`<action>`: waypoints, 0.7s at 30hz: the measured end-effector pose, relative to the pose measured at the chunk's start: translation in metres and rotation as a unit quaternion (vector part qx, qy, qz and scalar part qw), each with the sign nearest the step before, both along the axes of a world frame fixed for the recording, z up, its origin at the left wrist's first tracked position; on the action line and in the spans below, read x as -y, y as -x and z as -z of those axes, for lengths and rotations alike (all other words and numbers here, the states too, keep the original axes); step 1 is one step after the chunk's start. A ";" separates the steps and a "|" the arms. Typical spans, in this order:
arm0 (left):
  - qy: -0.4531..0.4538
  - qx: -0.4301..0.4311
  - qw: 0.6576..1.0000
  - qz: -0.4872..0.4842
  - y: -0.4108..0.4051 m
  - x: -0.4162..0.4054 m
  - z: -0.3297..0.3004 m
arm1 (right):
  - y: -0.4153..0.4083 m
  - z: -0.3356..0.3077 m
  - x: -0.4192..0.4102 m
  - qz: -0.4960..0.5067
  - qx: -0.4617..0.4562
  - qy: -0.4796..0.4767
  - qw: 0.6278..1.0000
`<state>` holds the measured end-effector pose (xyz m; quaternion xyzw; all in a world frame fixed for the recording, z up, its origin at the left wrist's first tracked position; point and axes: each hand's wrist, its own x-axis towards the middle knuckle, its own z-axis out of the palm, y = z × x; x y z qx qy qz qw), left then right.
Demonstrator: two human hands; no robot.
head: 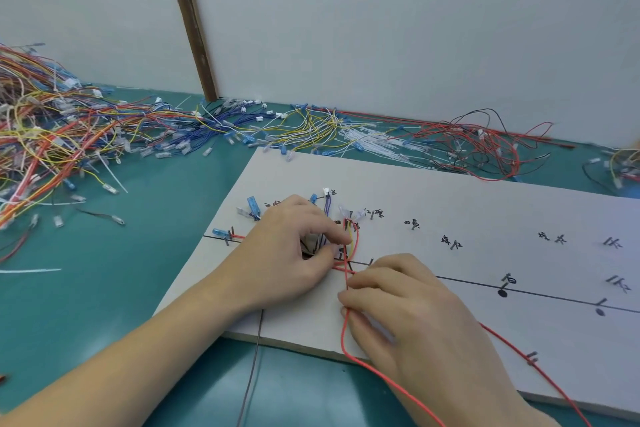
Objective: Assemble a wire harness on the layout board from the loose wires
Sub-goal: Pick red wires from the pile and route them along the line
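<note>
The white layout board (pixel 450 204) lies on the teal table, marked with black lines, handwritten labels and small pegs. Near its left end a small bundle of wires (pixel 349 239) with blue and clear terminals runs between the pegs. My left hand (pixel 294 253) rests on the board and pinches this bundle between thumb and forefinger. Just to its right, my right hand (pixel 405 308) grips a long red wire (pixel 349 354). That wire comes down from the bundle, passes through my fingers, loops off the board's front edge and trails to the lower right.
Heaps of loose coloured wires (pixel 62 135) with terminals cover the table's left and back edge, with a red and black tangle (pixel 485 146) behind the board. A grey wire (pixel 254 357) hangs over the board's front edge. A white wall panel rises behind.
</note>
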<state>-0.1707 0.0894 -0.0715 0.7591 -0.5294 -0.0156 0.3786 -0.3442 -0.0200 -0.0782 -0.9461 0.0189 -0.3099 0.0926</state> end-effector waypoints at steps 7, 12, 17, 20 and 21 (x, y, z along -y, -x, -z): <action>-0.007 0.016 1.000 -0.015 -0.001 0.004 0.003 | -0.006 -0.001 -0.008 0.004 -0.002 -0.036 0.999; -0.027 0.025 0.999 -0.012 -0.003 0.006 0.003 | -0.011 0.000 -0.017 0.009 0.014 -0.100 0.995; -0.047 0.025 0.999 -0.007 -0.005 0.006 0.005 | -0.014 0.004 -0.022 0.026 0.072 -0.095 0.993; -0.051 0.024 0.998 -0.006 -0.006 0.007 0.005 | -0.014 0.010 -0.022 0.030 0.101 -0.112 0.988; -0.052 0.021 0.998 -0.005 -0.006 0.007 0.005 | -0.014 0.012 -0.022 0.030 0.115 -0.130 0.984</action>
